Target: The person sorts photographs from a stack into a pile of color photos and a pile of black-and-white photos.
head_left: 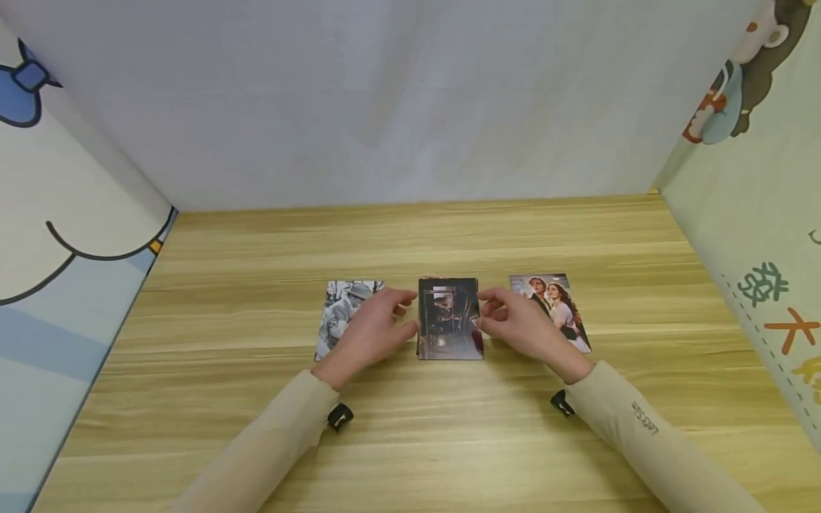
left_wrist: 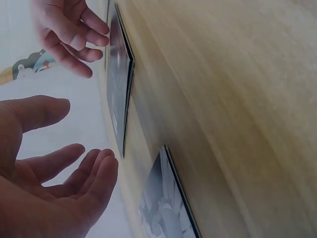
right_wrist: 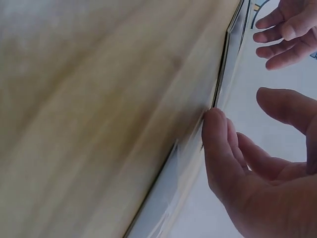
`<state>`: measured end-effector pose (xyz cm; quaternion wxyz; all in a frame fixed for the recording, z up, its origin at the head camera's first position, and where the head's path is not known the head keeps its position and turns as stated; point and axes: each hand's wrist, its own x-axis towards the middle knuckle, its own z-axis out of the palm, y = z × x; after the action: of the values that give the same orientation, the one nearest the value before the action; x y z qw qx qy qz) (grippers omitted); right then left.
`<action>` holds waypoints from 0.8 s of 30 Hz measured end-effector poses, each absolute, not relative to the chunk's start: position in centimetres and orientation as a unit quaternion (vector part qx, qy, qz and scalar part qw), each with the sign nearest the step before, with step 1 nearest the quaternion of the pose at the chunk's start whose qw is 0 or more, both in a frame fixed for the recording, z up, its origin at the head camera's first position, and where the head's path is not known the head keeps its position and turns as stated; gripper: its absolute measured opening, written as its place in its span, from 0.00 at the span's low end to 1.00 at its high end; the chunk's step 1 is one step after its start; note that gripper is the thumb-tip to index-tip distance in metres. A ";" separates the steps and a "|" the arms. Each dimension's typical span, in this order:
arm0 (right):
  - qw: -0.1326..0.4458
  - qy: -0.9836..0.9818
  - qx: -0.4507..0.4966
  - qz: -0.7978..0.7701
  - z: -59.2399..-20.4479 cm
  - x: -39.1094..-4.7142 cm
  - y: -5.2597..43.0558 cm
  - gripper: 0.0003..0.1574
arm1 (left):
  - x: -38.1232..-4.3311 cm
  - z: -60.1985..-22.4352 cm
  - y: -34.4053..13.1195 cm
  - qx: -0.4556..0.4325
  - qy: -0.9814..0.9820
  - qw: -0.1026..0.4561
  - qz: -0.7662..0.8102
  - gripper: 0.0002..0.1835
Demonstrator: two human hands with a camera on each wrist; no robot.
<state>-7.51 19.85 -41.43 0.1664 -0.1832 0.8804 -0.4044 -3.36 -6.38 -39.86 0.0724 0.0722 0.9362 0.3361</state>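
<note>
A small stack of dark-printed photo cards [head_left: 449, 320] lies flat on the wooden table between the two hands. Beside its left edge is my left hand [head_left: 377, 324], fingers loosely bent and thumb apart; in the left wrist view the left hand [left_wrist: 59, 173] grips nothing. At the stack's right edge my right hand [head_left: 521, 324] has its fingertips close to or touching the cards. The right wrist view shows that hand [right_wrist: 262, 168] with thumb and fingers spread. A black-and-white photo card [head_left: 333, 320] is partly hidden under my left hand. My right hand partly covers a card picturing a couple [head_left: 564, 306].
The wooden table [head_left: 410, 242] meets a pale wall [head_left: 410, 107] at the back. Printed panels stand at the left [head_left: 58, 214] and right [head_left: 757, 214]. Dark wrist devices show under both sleeves, the left one [head_left: 340, 417] and the right one [head_left: 561, 402].
</note>
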 end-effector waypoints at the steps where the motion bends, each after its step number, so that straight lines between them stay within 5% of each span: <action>1: 0.168 0.882 -0.183 -0.400 -41.5 -7.6 19.9 0.31 | -3.5 -40.0 -6.4 0.072 0.938 0.075 0.331 0.30; 24: 0.175 0.908 -0.189 -0.331 -41.6 -8.5 19.6 0.31 | -4.7 -40.9 -5.7 0.083 0.959 0.111 0.249 0.29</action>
<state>-8.49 19.56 -41.56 0.1748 -0.1894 0.9076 -0.3314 -4.70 -5.68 -40.92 0.1110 0.0830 0.9587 0.2485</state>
